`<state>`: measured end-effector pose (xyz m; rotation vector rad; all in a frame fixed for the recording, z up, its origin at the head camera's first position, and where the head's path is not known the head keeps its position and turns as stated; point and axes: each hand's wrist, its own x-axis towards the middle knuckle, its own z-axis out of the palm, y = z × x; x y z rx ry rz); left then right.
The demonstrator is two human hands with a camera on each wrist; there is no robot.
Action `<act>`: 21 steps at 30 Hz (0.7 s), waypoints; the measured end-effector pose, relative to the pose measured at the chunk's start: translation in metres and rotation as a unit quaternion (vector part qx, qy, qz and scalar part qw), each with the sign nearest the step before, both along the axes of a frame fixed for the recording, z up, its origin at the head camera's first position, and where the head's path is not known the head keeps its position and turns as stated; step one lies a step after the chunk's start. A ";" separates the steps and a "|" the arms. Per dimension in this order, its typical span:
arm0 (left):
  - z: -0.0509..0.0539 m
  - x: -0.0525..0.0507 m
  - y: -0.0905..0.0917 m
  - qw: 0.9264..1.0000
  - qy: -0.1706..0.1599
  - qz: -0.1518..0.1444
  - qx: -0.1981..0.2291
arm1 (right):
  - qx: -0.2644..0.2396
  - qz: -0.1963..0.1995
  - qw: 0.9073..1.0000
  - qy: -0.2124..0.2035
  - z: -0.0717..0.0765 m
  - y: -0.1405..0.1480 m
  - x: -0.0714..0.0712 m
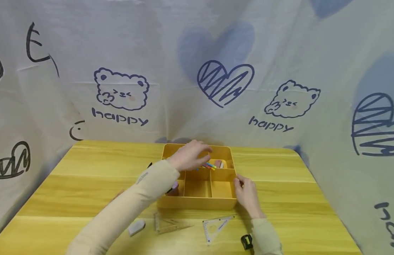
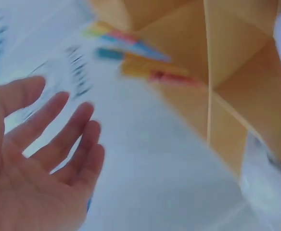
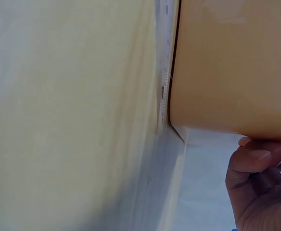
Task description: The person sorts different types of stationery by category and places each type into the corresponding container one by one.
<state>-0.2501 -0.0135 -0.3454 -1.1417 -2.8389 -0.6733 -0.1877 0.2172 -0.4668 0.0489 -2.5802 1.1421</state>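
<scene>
The yellow box (image 1: 197,203) sits on the wooden surface (image 1: 279,173), with coloured pens (image 1: 211,166) in its far part. Over that part the left hand (image 1: 191,156) hangs at the end of a forearm slanting in from the left, fingers spread apart, loosely bent, holding nothing; the right hand (image 1: 247,194), forearm angled forward, holds the box's right side with fingers curled.

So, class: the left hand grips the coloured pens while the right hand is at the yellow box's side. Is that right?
Not quite: the left hand holds nothing and is apart from the coloured pens, as the left wrist view shows. The right hand is at the yellow box's side.
</scene>
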 end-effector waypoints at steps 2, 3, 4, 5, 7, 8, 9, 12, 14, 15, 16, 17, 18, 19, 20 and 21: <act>0.004 0.019 -0.024 0.999 0.008 0.000 0.049 | 0.002 -0.005 1.000 -0.007 0.001 0.002 0.000; 0.004 0.028 -0.037 0.998 0.011 0.000 0.070 | 0.002 -0.006 1.000 -0.010 0.002 0.003 0.000; 0.004 0.037 -0.050 0.996 0.014 0.000 0.084 | 0.002 -0.008 1.000 -0.014 0.003 0.004 0.000; 0.002 0.045 -0.063 0.995 0.016 -0.004 0.095 | 0.003 -0.010 1.000 -0.018 0.003 0.005 0.000; -0.005 0.059 -0.086 0.995 0.019 -0.005 0.101 | 0.007 -0.013 1.000 -0.019 0.004 0.006 -0.001; -0.010 0.066 -0.096 0.996 0.019 0.000 0.090 | 0.008 -0.014 1.000 -0.020 0.005 0.007 -0.001; -0.015 0.071 -0.105 0.997 0.021 0.003 0.078 | 0.009 -0.014 1.000 -0.021 0.005 0.007 -0.002; -0.036 0.086 -0.126 0.999 0.006 0.008 0.035 | 0.013 -0.013 1.000 -0.024 0.007 0.008 -0.002; -0.049 0.094 -0.136 1.000 -0.018 0.018 0.007 | 0.017 -0.010 0.999 -0.025 0.007 0.008 -0.001; -0.055 0.098 -0.142 0.999 -0.027 0.022 -0.004 | 0.018 -0.009 0.999 -0.026 0.006 0.007 -0.001; -0.061 0.101 -0.147 0.999 -0.040 0.026 -0.013 | 0.018 -0.008 0.999 -0.027 0.006 0.007 -0.001; -0.066 0.104 -0.152 0.998 -0.054 0.034 -0.021 | 0.019 -0.007 0.999 -0.026 0.006 0.006 -0.001; -0.070 0.108 -0.157 0.996 -0.068 0.041 -0.027 | 0.019 -0.006 0.999 -0.025 0.005 0.005 -0.001; -0.073 0.110 -0.161 0.996 -0.076 0.046 -0.032 | 0.018 -0.004 1.000 -0.024 0.005 0.004 -0.001; -0.076 0.113 -0.165 0.994 -0.087 0.054 -0.037 | 0.018 -0.004 1.000 -0.023 0.004 0.003 -0.001; -0.078 0.114 -0.167 0.992 -0.100 0.064 -0.042 | 0.016 -0.004 1.000 -0.022 0.003 0.002 -0.002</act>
